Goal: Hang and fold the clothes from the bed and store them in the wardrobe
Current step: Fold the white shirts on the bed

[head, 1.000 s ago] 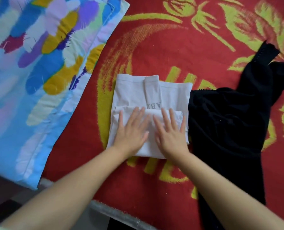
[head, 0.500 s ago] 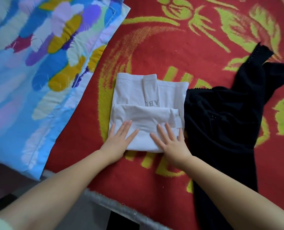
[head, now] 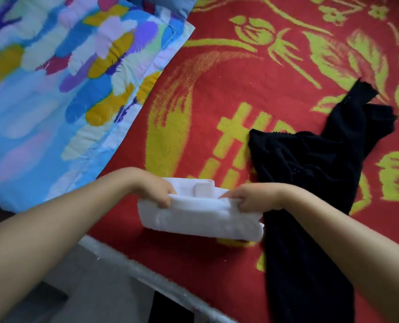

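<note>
A feather-print quilt (head: 61, 89) in blue, yellow and purple fills the upper left of the frame, its far side cut off by the edges. At lower left a pale floor shows beside the white trim of the bed edge (head: 147, 273); a dark shape below it is too cropped to identify. Two bare forearms enter from the bottom corners, elbows out of frame. At lower centre the left hand (head: 156, 191) grips the left end of a folded white garment (head: 200, 217), fingers curled over its upper fold, fingertips partly buried in the cloth. The bundle appears raised slightly off the red blanket with a yellow-green floral pattern (head: 240, 89), though blur makes contact hard to judge; a narrow white band juts up from its middle. The right hand (head: 252, 198) pinches the right end, thumb on top, fingers hidden beneath. Just right of the bundle lies a crumpled black garment (head: 314, 173), its lower part running off the bottom edge and crossed by the right forearm.
</note>
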Available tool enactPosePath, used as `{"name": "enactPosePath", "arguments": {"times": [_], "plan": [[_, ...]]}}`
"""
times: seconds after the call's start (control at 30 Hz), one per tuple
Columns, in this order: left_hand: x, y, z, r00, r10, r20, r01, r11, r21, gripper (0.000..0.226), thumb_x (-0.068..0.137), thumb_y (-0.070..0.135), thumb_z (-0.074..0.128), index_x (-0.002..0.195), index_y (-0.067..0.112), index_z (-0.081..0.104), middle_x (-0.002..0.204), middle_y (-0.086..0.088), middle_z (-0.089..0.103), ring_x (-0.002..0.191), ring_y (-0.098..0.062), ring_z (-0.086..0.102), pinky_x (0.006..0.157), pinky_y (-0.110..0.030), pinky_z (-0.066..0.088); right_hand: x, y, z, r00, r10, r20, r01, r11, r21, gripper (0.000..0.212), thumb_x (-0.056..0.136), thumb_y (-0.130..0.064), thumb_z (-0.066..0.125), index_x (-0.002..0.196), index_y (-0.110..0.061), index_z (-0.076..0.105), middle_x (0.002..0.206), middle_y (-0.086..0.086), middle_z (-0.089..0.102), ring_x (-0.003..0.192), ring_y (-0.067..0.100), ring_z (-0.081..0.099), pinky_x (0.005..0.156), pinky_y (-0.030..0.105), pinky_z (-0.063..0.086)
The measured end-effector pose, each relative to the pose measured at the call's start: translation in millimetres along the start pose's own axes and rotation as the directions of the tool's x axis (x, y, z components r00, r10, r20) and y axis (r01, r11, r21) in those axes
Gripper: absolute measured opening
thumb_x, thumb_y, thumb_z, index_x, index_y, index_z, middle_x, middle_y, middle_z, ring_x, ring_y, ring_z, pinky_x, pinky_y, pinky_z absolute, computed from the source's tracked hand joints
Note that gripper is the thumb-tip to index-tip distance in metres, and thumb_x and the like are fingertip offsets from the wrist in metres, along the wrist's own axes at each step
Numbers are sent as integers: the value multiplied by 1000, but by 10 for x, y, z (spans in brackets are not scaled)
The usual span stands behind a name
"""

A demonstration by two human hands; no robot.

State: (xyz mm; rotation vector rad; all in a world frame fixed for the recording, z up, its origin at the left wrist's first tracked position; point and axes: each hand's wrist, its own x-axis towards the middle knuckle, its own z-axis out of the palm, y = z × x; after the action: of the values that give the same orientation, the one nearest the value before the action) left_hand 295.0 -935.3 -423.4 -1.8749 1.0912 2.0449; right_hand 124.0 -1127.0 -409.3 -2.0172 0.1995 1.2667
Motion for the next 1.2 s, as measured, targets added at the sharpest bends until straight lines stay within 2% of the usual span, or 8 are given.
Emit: {"name": "enactPosePath", "arguments": {"times": [0.2,0.43,0.6,0.77,0.87,1.0,1.1,1.2], "plan": [[520,-181,-603,908,-114,-403,80,992,-100,23,87,2,46,99,7,64,95,-12,63,89,-26,58,70,-29,40,591,321,-393,912,209,-353,-198,978,68,49,92,-3,43,139,-18,48,139,9,51,127,28,48,99,34,42],[1014,68,302,327,173,-929,228,939,256,53,91,33,40,139,14,48,145,-11,46,135,-28,42,107,-66,19,976,-88,403,529,29,-848,-281,949,-142,49,95,-23,41,143,-12,43,152,12,36,143,32,27,110,62,19],[1198,-266,678,402,148,-903,276,921,274,58,90,39,33,140,14,47,148,-11,41,136,-27,40,101,-68,29,1055,248,782,608,94,-788,-296,948,-115,55,91,-35,32,139,-14,49,147,12,42,135,34,40,101,70,23],[1150,-557,604,442,118,-889,274,927,258,57,91,40,36,143,15,43,152,-11,34,140,-27,34,101,-72,26,888,764,791,685,194,-702,-225,973,49,58,103,-34,28,152,-20,1,154,-12,-16,142,5,-17,118,38,17],[979,-499,657,379,-142,-914,293,956,-27,64,92,45,36,148,15,31,156,-17,22,144,-36,22,105,-71,14,732,609,771,673,217,-708,-342,939,-38,64,100,-38,31,154,-21,2,161,1,-11,147,17,-13,111,49,28],[841,-396,1085,480,293,-827,212,876,434,83,75,58,47,148,21,29,153,-18,28,142,-33,27,97,-73,30,534,255,1131,754,-20,-657,-232,927,-295,97,58,-39,76,146,-19,39,151,21,33,138,44,29,88,74,37],[898,-293,1277,601,202,-774,246,874,419,102,48,47,79,141,23,46,149,-19,36,138,-36,34,91,-74,35,609,208,1349,780,62,-623,-324,891,-317,104,41,-27,84,139,-23,50,144,18,45,129,47,42,82,76,39],[1015,-206,1236,563,55,-824,387,864,322,93,57,28,77,143,27,41,152,-17,32,140,-36,31,90,-69,37,839,284,1280,721,128,-681,-373,900,-225,100,72,-17,69,151,-32,9,159,13,13,141,51,11,98,79,16]]}}
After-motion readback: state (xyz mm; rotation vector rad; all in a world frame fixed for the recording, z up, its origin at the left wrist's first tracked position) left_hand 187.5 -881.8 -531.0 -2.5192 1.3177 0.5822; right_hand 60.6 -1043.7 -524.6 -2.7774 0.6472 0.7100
